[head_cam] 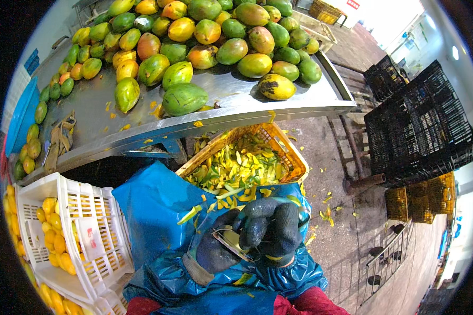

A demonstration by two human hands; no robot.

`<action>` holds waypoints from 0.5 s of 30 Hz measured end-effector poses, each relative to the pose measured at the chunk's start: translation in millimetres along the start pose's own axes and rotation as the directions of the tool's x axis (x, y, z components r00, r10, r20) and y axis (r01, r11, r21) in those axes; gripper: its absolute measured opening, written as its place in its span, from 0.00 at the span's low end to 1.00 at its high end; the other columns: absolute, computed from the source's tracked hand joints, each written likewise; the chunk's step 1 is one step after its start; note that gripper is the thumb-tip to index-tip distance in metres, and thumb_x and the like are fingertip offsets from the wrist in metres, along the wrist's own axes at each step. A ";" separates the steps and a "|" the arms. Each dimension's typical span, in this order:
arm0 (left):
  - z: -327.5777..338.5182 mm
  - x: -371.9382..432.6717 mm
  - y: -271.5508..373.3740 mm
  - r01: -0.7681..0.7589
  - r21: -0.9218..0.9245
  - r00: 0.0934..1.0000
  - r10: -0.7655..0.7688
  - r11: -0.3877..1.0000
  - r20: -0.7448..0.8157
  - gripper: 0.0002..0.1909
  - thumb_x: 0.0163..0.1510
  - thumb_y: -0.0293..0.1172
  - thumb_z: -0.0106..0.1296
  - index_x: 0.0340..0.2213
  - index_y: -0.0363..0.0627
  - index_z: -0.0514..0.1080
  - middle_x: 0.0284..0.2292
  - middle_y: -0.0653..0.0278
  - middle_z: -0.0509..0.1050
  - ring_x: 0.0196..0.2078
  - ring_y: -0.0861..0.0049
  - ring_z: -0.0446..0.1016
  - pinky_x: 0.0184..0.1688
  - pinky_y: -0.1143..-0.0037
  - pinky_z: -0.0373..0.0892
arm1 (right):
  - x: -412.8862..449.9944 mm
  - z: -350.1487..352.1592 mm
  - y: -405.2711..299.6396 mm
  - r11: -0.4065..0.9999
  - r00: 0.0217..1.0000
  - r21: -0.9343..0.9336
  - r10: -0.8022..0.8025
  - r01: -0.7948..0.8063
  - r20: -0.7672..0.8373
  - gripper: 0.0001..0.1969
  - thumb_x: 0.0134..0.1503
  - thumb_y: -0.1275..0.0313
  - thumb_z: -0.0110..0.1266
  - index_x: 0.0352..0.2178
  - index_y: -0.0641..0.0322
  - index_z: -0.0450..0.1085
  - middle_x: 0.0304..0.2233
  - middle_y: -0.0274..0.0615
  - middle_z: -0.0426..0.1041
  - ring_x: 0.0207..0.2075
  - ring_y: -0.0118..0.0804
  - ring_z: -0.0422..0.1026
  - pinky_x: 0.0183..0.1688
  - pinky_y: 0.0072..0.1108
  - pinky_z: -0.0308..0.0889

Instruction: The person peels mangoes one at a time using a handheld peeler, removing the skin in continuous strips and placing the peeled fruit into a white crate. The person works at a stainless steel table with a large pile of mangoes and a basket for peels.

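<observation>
Both my hands wear dark coated gloves and meet over the blue apron (153, 204) on my lap. A metal-framed hand tool, apparently a peeler (236, 247), lies between them, across my left hand (216, 252). The curled fingers of my right hand (274, 228) close against the tool's side. Something pale yellow shows within its frame; I cannot tell what. Whether my left fingers grip anything is hidden. Beyond my hands, yellow and green peelings (240, 161) fill much of an orange plastic crate (295, 157). Some peel strips lie on the apron.
Many unpeeled mangoes (185, 98) are heaped on a steel table (236, 107) ahead. At left, a white plastic crate (90, 236) holds peeled yellow mangoes (55, 232). Stacked black crates (418, 126) and a metal rack (386, 260) stand at right. Peel bits dot the floor (331, 244).
</observation>
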State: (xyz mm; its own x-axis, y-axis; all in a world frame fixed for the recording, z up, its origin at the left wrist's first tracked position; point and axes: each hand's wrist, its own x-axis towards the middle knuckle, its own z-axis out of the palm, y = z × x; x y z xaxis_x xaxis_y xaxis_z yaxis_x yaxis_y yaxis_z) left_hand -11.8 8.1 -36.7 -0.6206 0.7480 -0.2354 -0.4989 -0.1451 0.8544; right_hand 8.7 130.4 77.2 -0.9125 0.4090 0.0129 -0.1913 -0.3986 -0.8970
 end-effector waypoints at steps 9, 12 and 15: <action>26.0 -3.0 67.8 0.562 -0.711 0.809 -0.106 0.423 0.577 0.36 0.49 0.47 0.56 0.52 0.37 0.58 0.47 0.48 0.68 0.48 0.54 0.71 0.39 0.58 0.74 | 72.5 -142.3 51.1 0.900 0.855 -0.429 -0.159 -0.080 -0.493 0.20 0.63 0.60 0.39 0.34 0.69 0.71 0.13 0.36 0.64 0.13 0.25 0.62 0.17 0.17 0.58; 13.0 -2.8 62.0 0.376 -0.802 0.926 -0.223 0.464 0.305 0.32 0.54 0.53 0.49 0.51 0.40 0.61 0.47 0.47 0.68 0.48 0.53 0.70 0.41 0.57 0.73 | 61.0 -105.5 23.7 0.912 0.755 -0.330 -0.392 0.244 -0.525 0.25 0.64 0.58 0.33 0.37 0.73 0.68 0.14 0.37 0.65 0.13 0.28 0.63 0.18 0.19 0.61; 13.7 10.7 44.8 0.241 -0.897 0.940 -0.319 0.371 0.120 0.26 0.58 0.50 0.45 0.49 0.44 0.63 0.47 0.51 0.70 0.48 0.57 0.70 0.47 0.59 0.71 | 48.5 -76.2 8.0 0.798 0.728 -0.396 -0.588 0.454 -0.353 0.29 0.65 0.53 0.29 0.38 0.71 0.68 0.11 0.34 0.61 0.12 0.31 0.64 0.21 0.24 0.65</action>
State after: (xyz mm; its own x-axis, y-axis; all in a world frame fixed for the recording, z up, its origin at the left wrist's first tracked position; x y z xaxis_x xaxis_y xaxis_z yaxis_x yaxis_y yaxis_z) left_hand -32.5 18.5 5.5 -0.3513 0.8272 -0.4384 -0.8770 -0.4547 -0.1551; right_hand -9.5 209.5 36.9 -0.4237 0.8216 0.3813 -0.4238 0.1922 -0.8851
